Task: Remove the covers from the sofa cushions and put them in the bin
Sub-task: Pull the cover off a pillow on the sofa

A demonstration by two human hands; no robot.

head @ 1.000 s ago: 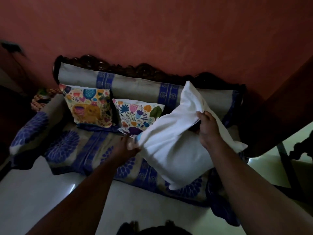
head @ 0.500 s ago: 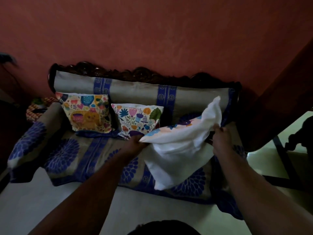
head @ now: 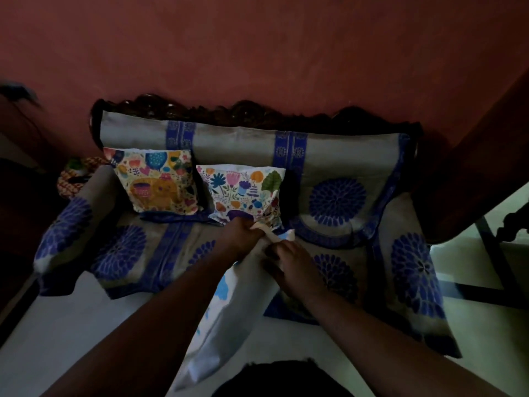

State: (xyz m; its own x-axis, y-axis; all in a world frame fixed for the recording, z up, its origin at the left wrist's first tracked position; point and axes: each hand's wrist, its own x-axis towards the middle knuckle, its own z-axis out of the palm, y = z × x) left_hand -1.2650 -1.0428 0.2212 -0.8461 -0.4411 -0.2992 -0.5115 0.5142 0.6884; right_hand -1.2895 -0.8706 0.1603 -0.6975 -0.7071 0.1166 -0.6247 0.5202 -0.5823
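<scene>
A dim room leaves much unclear: the white cushion (head: 229, 319) hangs between the person's forearms with its lower end lost behind a dark shape (head: 283, 379) at the bottom edge, and its top corner is bunched under the left hand (head: 243, 236) and right hand (head: 292, 262), so the fingers' exact hold on the fabric cannot be made out. A woven patterned object (head: 73, 179) beside the sofa's (head: 337, 156) arm is half hidden and too dark to identify, and a dark frame (head: 498, 253) at right is cut off by the edge.
</scene>
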